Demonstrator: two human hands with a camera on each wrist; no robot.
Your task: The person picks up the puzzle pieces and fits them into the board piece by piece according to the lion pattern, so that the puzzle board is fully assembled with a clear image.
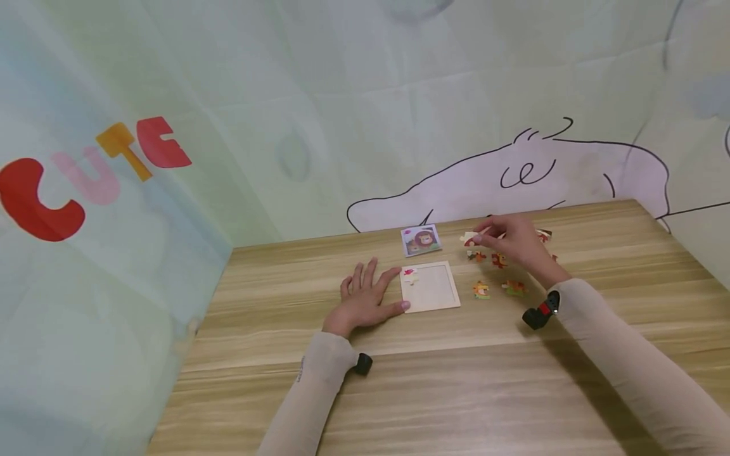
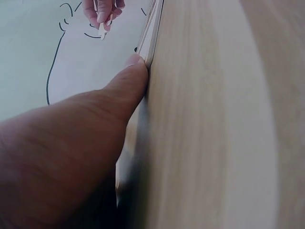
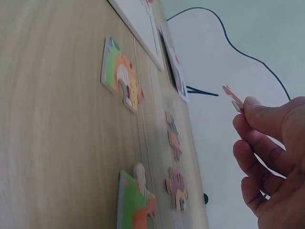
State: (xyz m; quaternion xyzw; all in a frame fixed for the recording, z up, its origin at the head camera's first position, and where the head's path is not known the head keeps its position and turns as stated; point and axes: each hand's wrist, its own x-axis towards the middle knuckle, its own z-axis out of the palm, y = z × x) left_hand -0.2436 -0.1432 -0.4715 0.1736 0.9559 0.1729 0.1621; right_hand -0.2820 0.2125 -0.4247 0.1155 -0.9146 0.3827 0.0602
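My right hand pinches a jigsaw puzzle piece between thumb and forefinger, raised off the table in the right wrist view. Spread flat on the table, my left hand touches the left side of a square wooden puzzle tray with thumb and forefinger. One white and pink piece lies in the tray's upper left corner. Several loose pieces lie right of the tray, among them an orange and green one and another green-edged one. My right hand partly hides the farther pieces.
Behind the tray lies a square picture card with a lion on it. The wooden table ends at a printed curtain along its back and left edges.
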